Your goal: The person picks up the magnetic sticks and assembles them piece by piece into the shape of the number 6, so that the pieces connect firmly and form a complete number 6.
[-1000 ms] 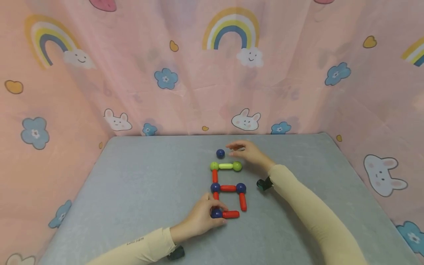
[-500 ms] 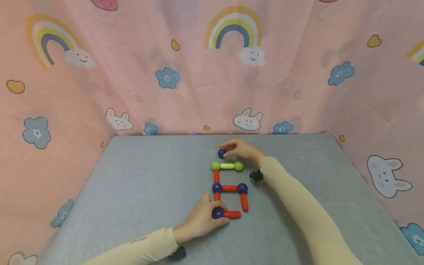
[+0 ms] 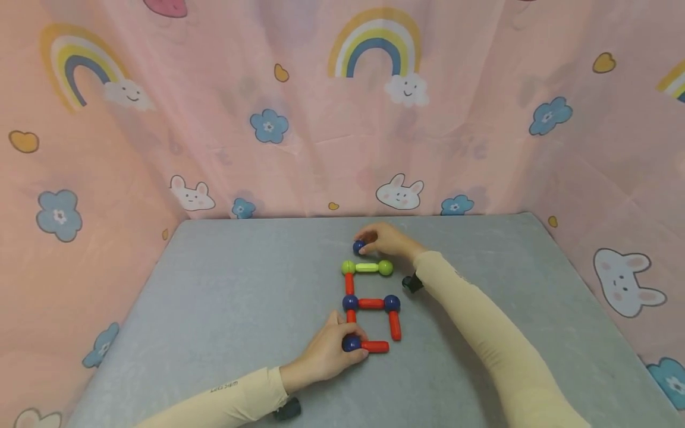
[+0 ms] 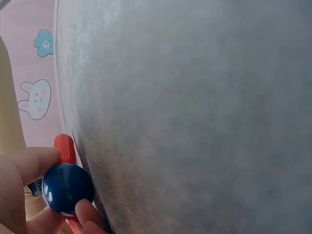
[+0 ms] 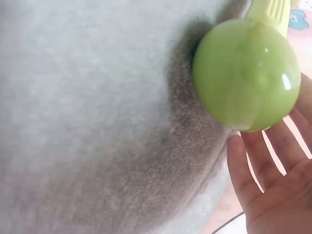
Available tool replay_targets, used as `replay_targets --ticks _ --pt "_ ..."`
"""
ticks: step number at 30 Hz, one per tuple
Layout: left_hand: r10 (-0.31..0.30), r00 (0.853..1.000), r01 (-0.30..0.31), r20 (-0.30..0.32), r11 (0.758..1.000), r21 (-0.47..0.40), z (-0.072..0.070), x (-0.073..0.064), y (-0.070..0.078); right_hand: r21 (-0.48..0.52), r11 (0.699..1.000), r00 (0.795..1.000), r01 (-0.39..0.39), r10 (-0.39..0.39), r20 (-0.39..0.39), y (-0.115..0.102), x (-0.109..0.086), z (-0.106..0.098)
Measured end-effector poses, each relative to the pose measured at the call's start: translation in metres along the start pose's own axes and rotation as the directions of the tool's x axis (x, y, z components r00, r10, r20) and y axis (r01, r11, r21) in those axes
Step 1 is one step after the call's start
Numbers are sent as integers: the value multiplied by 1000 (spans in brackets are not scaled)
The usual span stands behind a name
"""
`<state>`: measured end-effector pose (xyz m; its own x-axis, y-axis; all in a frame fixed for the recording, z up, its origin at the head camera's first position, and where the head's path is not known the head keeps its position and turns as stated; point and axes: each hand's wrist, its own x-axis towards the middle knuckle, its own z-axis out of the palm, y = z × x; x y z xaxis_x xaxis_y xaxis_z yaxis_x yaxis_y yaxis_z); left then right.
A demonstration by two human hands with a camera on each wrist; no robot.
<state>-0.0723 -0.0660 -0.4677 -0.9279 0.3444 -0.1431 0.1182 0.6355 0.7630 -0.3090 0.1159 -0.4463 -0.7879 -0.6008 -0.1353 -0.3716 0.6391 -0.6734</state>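
Note:
My left hand [image 3: 324,353] grips a blue ball [image 3: 351,343] at the lower left corner of a flat figure of toy rods and balls. A red rod [image 3: 377,346] points right from that ball; in the left wrist view, fingers also surround the ball [image 4: 68,189] closely. Beyond the figure, my right hand [image 3: 390,239] has thumb and fingers around a separate blue ball [image 3: 358,246]. In the right wrist view a green ball [image 5: 247,75] fills the foreground and hides the fingertips of the right hand [image 5: 282,180] and whatever they hold.
The figure lies on a grey cloth-covered table [image 3: 241,285]. Its top is a light green rod [image 3: 367,268] between two green balls; a blue ball [image 3: 392,303] with a red rod [image 3: 395,326] hanging from it forms the right side. A patterned pink curtain [image 3: 299,178] stands behind.
My right hand has moved left to the separate blue ball and now holds it, the ball staying about where it was. My left hand keeps its grip on the corner ball.

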Motion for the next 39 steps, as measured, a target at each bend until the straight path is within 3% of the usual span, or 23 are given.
replay_targets --ticks 5,9,14,19,30,39 --pt "1 1000 -1 4 1000 -7 0 0 0 51 998 997 -39 42 -64 -2 -9 -4" --pt "9 1000 -9 6 1000 -15 1 1 1 54 999 989 -2 10 -150 -4 -27 -11" --pt "13 1000 -12 19 999 -32 0 1 0 4 997 972 76 -73 -224 -7 -62 -15" --pt "25 999 -24 22 999 -36 -3 1 0 16 999 966 32 -27 -257 -5 -107 -8" --pt "11 1000 -10 22 999 -46 -6 -1 3 147 988 957 -54 93 -275 4 -180 31" --pt "6 999 -4 38 999 -53 -5 -1 2 318 940 963 -124 191 -189 -5 -210 58"
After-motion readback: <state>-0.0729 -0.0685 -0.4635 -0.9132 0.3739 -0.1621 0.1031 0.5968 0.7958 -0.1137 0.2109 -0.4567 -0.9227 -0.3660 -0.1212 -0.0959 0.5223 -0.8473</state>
